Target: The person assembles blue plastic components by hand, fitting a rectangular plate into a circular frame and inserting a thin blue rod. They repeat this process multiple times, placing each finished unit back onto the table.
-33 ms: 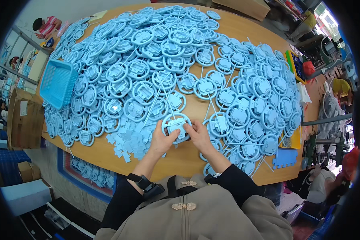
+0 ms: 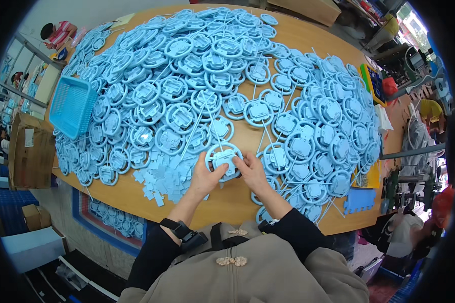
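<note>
My left hand (image 2: pixel 203 175) grips the left side of a light-blue plastic wheel-shaped part (image 2: pixel 223 160), thumb on its centre. On the opposite side my right hand (image 2: pixel 252 173) holds the same part, its thumb and fingers pressed against the centre block. The part has a round rim around a boxy middle and is held just above the wooden table (image 2: pixel 227 202). Left of my left hand lies a heap of small flat light-blue plastic pieces (image 2: pixel 169 177). A large pile of similar wheel parts (image 2: pixel 179 117) rises beyond my hands, and another pile (image 2: pixel 303 144) lies to the right.
A blue plastic basket (image 2: pixel 72 107) leans at the pile's left edge. Yellow trays (image 2: pixel 371 177) and a blue interlocking mat piece (image 2: pixel 359 200) lie along the right side. A cardboard box (image 2: pixel 33 154) stands left of the table. Another person (image 2: pixel 60 34) sits at the far left.
</note>
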A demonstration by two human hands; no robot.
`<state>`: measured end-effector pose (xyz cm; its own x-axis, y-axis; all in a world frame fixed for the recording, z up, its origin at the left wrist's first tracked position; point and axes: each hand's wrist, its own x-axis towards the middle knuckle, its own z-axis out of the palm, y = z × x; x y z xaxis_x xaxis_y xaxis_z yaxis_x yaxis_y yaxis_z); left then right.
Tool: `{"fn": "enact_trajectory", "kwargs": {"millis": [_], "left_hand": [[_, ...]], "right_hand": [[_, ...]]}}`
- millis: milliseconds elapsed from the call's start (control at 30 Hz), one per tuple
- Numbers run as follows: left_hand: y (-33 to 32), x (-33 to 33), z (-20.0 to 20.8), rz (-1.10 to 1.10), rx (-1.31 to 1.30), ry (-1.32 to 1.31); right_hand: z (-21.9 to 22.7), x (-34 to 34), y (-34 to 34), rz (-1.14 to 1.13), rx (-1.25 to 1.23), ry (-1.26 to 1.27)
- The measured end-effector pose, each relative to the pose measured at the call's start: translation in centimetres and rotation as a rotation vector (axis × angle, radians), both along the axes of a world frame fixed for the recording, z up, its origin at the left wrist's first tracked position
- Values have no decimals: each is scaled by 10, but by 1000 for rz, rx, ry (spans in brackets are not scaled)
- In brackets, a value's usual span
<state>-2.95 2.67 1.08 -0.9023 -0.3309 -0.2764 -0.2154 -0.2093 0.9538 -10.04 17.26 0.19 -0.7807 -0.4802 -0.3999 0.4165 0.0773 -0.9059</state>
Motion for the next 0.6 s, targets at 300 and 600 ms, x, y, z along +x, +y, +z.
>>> {"fn": "enact_trajectory", "kwargs": {"millis": [300,600], "left_hand": [[-25,-102,-27,-164,-1040,228],[-38,-217,-29,-524,-1751,104]], "right_hand": [[-6,-86,69,-526,-466,-111],[-4,-193,8,-35,277,571]]}}
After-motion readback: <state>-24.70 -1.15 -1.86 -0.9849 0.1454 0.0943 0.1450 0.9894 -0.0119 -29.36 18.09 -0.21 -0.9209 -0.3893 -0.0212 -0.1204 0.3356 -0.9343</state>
